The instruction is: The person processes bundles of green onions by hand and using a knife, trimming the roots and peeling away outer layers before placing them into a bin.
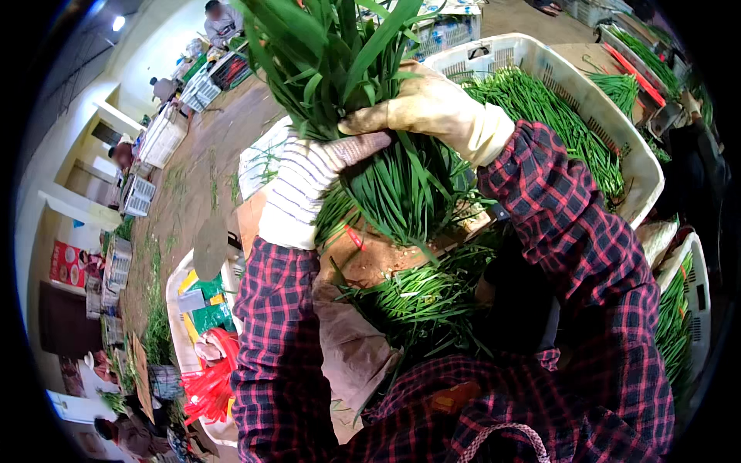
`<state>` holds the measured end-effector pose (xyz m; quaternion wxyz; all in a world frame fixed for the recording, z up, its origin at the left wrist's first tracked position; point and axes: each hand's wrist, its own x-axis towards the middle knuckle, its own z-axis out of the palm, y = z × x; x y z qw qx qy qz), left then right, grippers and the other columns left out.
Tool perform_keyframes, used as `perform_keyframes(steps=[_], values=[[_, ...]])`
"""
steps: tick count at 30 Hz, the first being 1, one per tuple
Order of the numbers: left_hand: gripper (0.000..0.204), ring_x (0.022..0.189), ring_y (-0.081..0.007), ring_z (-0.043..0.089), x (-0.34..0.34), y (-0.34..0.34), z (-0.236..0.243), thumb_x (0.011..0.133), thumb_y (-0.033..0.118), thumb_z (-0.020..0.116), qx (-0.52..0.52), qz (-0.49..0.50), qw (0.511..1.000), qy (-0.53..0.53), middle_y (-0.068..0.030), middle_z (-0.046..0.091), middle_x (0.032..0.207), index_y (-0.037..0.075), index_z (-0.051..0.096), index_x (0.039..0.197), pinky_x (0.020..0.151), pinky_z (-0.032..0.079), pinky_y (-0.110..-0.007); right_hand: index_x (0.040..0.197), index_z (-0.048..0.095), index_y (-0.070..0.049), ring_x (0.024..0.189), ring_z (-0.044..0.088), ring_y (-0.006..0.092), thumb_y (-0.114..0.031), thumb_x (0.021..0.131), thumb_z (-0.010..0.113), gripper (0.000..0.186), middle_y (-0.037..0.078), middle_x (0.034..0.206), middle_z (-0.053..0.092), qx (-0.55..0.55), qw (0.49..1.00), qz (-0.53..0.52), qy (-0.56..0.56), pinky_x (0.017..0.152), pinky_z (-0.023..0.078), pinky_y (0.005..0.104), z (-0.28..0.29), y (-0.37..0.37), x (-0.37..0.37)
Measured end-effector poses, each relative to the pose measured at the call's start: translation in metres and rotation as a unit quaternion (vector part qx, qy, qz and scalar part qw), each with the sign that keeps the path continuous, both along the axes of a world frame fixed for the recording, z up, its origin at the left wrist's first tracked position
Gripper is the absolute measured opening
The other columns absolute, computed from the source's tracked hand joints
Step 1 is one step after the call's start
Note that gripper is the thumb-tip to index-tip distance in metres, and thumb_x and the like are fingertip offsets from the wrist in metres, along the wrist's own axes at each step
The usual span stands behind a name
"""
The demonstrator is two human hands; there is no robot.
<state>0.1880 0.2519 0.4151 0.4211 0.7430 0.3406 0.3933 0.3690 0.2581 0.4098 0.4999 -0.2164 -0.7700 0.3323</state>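
Observation:
A thick bunch of green garlic chives (320, 65) is held up before me, gripped by both hands. My left hand (301, 174), in a white glove with dark stripes, is closed around its left side. From the right, my right hand (440, 108), in a cream glove, wraps its other side with the thumb across the front. More leaves fan out below my hands, over a brown board (378, 266); I cannot tell whether they belong to the same bunch. A small red strip (354, 238) lies on the board. Cut chives (421, 297) are heaped nearer my lap.
At the right stands a large cream crate (648, 181) of chives, with another white crate (701, 285) nearer me. A white crate (179, 309) at the left holds red strips (212, 386) and a green packet (212, 312). Other people work along the far left side.

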Motion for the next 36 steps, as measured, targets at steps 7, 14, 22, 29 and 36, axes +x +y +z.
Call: perform_keyframes(steps=[7,14,22,29,36], values=[[0.048,0.095,-0.0178,0.058,0.011,0.006,-0.002,0.064,0.006,0.077,-0.137,-0.043,0.984,-0.103,-0.0054,0.062,0.104,0.005,0.06,0.108,0.086,0.047,-0.032,0.109,0.06,-0.004,0.089,0.058,0.014,-0.024,0.07,0.075,0.047,0.006,0.099,0.065,-0.068,0.997,-0.044,0.007,0.083,0.045,0.0283,-0.012,0.011,0.006],[0.037,0.093,-0.0173,0.059,-0.021,0.021,-0.013,0.067,0.005,0.073,0.128,-0.008,0.99,0.053,-0.0062,0.062,0.104,0.004,0.063,0.102,0.084,0.048,-0.031,0.108,0.058,0.0,0.093,0.057,0.0231,-0.028,0.069,0.072,0.05,0.014,0.102,0.062,-0.045,0.998,-0.02,0.03,0.086,0.043,0.0314,-0.004,0.006,-0.017],[0.032,0.085,-0.0159,0.063,-0.023,0.012,-0.004,0.066,0.003,0.075,-0.002,-0.013,0.997,-0.076,-0.007,0.066,0.09,-0.001,0.065,0.096,0.077,0.051,-0.029,0.12,0.052,-0.007,0.108,0.05,0.0215,-0.04,0.076,0.068,0.057,0.01,0.12,0.054,-0.038,0.993,-0.04,-0.102,0.094,0.037,0.0304,0.029,-0.002,-0.015],[0.028,0.086,-0.017,0.06,0.019,0.002,-0.028,0.073,0.003,0.065,-0.026,0.014,0.995,-0.098,-0.007,0.063,0.094,0.0,0.063,0.101,0.079,0.048,-0.03,0.098,0.064,-0.004,0.078,0.06,0.0317,-0.05,0.075,0.064,0.052,0.017,0.08,0.064,-0.013,0.928,-0.142,-0.345,0.072,0.046,0.037,0.049,-0.003,0.005],[0.023,0.084,-0.016,0.059,0.026,-0.002,0.001,0.081,0.013,0.059,-0.161,0.023,0.959,-0.23,-0.0068,0.062,0.097,0.0,0.063,0.1,0.077,0.047,-0.028,0.069,0.064,-0.002,0.067,0.06,0.0314,-0.038,0.074,0.063,0.036,0.014,0.065,0.059,0.233,0.92,-0.258,-0.183,0.064,0.049,0.035,0.035,0.004,-0.005]])
